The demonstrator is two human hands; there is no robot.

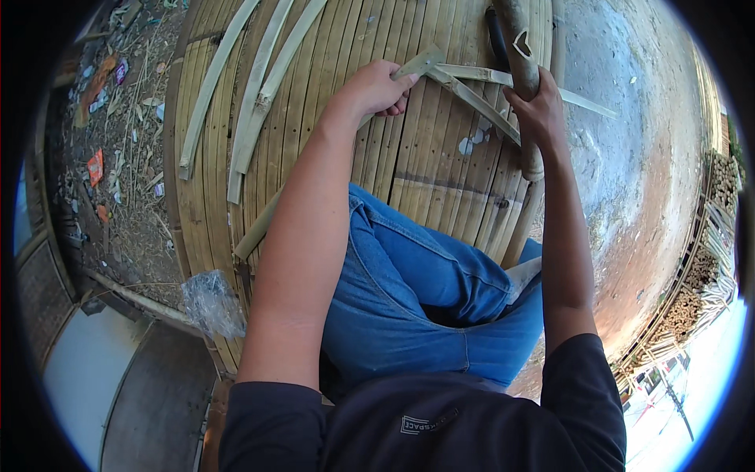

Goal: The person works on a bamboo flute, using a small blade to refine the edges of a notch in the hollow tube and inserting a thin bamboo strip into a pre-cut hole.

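Bamboo split into a flat, pale tan-green strip (421,64) lies in our left hand (377,90), above the middle of the brown bamboo-slat platform (409,161). We bring the left arm up from the lower edge of the view, slanting rightward, with the hand turned toward the platform's right edge. Our left fingers are curled and clamped on the strip, the thumb laid along it; its tip juts past them, and a similar length shows beyond our forearm.

We reach our right arm nearly straight out, leaning a little inward at the wrist. Our right hand (541,114) is wrapped round a thick, brown, round bamboo pole (524,75) with a pointed notch, over the platform's right edge.

Between our hands are two narrow, pale bamboo strips (480,104): one slants toward the pole, the other runs behind it and past the right edge. We cannot tell whether the held strip touches them. Three long, pale bamboo strips (263,98) lie along the platform's left edge.
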